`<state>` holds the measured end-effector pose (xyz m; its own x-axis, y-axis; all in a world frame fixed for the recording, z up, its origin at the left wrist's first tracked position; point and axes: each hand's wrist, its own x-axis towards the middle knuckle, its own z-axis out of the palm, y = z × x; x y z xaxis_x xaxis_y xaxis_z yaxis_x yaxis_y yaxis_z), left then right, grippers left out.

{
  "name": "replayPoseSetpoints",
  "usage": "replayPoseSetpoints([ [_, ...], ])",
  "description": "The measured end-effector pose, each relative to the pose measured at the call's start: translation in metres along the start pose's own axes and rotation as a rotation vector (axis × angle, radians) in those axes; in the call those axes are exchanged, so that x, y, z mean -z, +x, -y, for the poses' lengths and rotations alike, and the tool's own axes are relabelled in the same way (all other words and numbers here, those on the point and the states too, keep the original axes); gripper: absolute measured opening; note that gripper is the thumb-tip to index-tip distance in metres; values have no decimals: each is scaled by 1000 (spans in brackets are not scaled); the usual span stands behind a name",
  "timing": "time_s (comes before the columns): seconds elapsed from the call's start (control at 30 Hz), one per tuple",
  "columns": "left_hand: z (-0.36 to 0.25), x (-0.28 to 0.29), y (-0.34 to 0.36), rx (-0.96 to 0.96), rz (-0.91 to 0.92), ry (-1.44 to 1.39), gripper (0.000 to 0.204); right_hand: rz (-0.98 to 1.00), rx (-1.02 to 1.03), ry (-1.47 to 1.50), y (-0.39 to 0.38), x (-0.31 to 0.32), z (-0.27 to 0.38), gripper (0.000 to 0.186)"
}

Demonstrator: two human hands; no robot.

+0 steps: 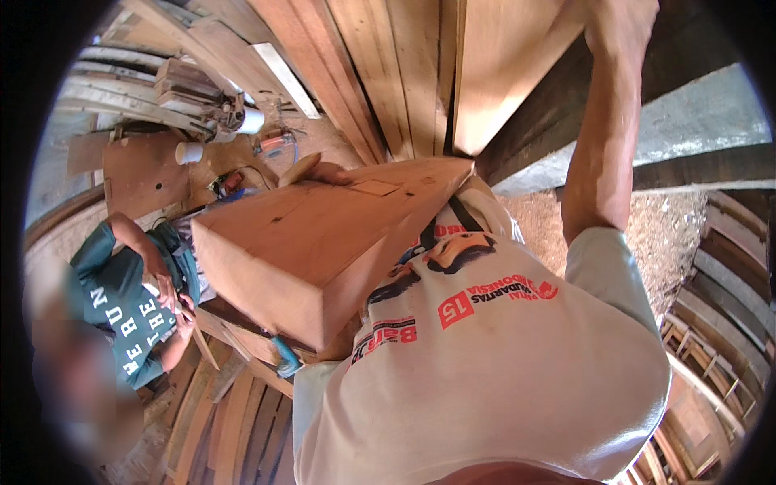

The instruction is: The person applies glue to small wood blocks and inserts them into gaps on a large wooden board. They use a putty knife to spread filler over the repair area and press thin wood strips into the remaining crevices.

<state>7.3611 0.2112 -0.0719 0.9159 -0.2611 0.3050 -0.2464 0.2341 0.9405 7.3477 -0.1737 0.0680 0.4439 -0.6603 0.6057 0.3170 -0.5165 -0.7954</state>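
A thick wooden block (323,218) lies slantwise against my chest, its broad end face toward the lower left. My left hand (327,172) curls over the block's far edge; the block hides most of my left arm. My right arm reaches up and forward. At the picture's top edge, my right hand (622,18) is at the side of a tall, pale wooden board (513,69). Its fingers are cut off there, so their grip does not show. A teal power tool (284,356) sits just below the block's near end.
To the left, a person in a green shirt (121,299) holds a thin wood strip (204,343). Stacked planks (234,420) lie near that person. Long boards (347,56) stand ahead. White buckets (189,153) and a red tool (273,144) are on the floor. Sawdust (529,226) lies at right.
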Motion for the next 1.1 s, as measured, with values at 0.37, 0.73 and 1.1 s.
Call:
replayPoseSetpoints([
  [0.37, 26, -48, -7, 198, 264, -283, 128, 344, -97, 201, -81, 40, 28, 94],
  [0.73, 9, -84, 12, 21, 419, 216, 105, 366, 46, 206, -111, 38, 40, 116],
  [1.1, 9, -104, 30, -101, 525, 107, 77, 220, 4, 433, -133, 57, -40, 87],
])
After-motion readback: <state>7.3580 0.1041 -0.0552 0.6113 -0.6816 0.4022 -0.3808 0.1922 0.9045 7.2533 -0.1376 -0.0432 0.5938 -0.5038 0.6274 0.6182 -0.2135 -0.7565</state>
